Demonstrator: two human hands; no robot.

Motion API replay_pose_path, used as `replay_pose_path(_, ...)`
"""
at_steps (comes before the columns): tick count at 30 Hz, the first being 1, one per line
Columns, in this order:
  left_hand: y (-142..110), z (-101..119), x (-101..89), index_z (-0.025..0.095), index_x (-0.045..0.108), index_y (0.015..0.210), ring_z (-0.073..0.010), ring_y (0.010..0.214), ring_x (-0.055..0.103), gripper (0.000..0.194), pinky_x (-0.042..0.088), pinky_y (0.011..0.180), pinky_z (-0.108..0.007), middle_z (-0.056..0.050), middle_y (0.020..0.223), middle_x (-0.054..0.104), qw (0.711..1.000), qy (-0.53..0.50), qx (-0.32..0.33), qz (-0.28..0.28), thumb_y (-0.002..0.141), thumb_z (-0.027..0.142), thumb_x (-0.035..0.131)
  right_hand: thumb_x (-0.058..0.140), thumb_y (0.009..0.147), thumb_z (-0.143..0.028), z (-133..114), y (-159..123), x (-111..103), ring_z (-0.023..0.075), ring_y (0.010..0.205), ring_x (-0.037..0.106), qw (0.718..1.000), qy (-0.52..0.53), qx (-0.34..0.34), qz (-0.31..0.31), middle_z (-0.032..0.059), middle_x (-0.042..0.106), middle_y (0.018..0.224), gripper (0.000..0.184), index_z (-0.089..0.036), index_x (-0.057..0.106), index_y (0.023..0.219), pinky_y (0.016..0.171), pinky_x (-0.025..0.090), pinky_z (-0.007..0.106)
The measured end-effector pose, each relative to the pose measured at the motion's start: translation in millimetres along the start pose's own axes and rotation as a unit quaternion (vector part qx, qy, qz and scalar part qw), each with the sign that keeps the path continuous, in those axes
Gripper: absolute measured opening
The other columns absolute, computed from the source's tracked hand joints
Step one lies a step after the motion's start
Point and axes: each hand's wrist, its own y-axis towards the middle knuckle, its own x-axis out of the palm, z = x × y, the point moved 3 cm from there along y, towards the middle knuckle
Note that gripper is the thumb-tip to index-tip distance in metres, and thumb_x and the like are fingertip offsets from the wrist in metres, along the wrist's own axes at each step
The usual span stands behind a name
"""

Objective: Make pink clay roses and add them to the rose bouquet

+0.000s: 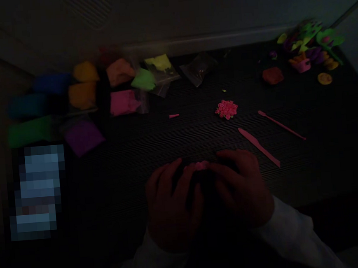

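A small lump of pink modelling clay lies on the dark table between my hands. My left hand has its fingers spread, and its index fingertip touches the lump's left side. From the other side my right hand reaches in, fingers apart, its index fingertip at the lump's right edge. Beyond them sits a cluster of pink clay roses with bits of green. A pink clay knife and a thin pink modelling tool lie to the right. Further left is a small pink stick-like piece.
Bags of coloured clay, including a purple one and a pink one, line the back left. A pixelated bright rectangle is at the left. Finished clay figures and a red lump stand back right, before the wall.
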Motion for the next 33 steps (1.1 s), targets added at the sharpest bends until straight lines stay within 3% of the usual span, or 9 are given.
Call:
replay_pose_path(4, -5, -18, -10.5, 0.016, 0.061, 0.092, -0.0252, 0.096, 0.049, 0.027, 0.037, 0.086, -0.045, -0.010, 0.103, 0.056, 0.999, 0.033, 0.006, 0.032, 0.065, 0.016, 0.058, 0.049, 0.071, -0.017, 2, -2, 0, 0.0215, 0.095, 0.044, 1.000, 0.015, 0.006, 0.024, 0.0090, 0.051, 0.102, 0.024, -0.016, 0.061, 0.092, 0.083, 0.036, 0.043)
replay_pose_path(7, -7, -22, -13.1, 0.018, 0.061, 0.092, -0.0257, 0.098, 0.047, 0.028, 0.037, 0.086, -0.045, -0.010, 0.104, 0.055, 0.999, 0.042, 0.016, 0.022, 0.064, 0.016, 0.059, 0.049, 0.071, -0.017, 3, -2, 1, 0.0216, 0.094, 0.045, 1.000, 0.010, 0.003, 0.017, 0.0084, 0.052, 0.101, 0.023, -0.016, 0.061, 0.090, 0.084, 0.035, 0.044)
replay_pose_path(14, -3, -1, -1.5, 0.024, 0.059, 0.101, -0.0278, 0.104, 0.041, 0.034, 0.035, 0.086, -0.046, -0.009, 0.113, 0.048, 0.998, 0.008, 0.051, -0.033, 0.067, 0.023, 0.058, 0.048, 0.071, -0.018, 2, -2, 0, 0.0225, 0.093, 0.046, 1.000, 0.003, -0.005, -0.002, 0.0076, 0.053, 0.101, 0.024, -0.017, 0.062, 0.090, 0.084, 0.034, 0.045)
replay_pose_path(20, 1, 9, 7.2, 0.026, 0.054, 0.108, -0.0290, 0.105, 0.039, 0.038, 0.034, 0.085, -0.048, -0.010, 0.118, 0.044, 0.997, 0.009, 0.033, -0.066, 0.070, 0.027, 0.054, 0.048, 0.071, -0.018, 3, -2, 1, 0.0226, 0.094, 0.046, 1.000, -0.001, -0.007, -0.007, 0.0086, 0.053, 0.102, 0.028, -0.015, 0.060, 0.096, 0.085, 0.034, 0.046)
replay_pose_path(33, 0, 9, 8.6, 0.025, 0.052, 0.110, -0.0292, 0.105, 0.039, 0.040, 0.034, 0.086, -0.047, -0.012, 0.119, 0.043, 0.998, 0.010, 0.034, -0.058, 0.071, 0.029, 0.054, 0.049, 0.072, -0.020, 2, -1, 2, 0.0226, 0.095, 0.045, 1.000, -0.018, -0.001, -0.019, 0.0078, 0.052, 0.105, 0.028, -0.018, 0.058, 0.098, 0.085, 0.034, 0.046)
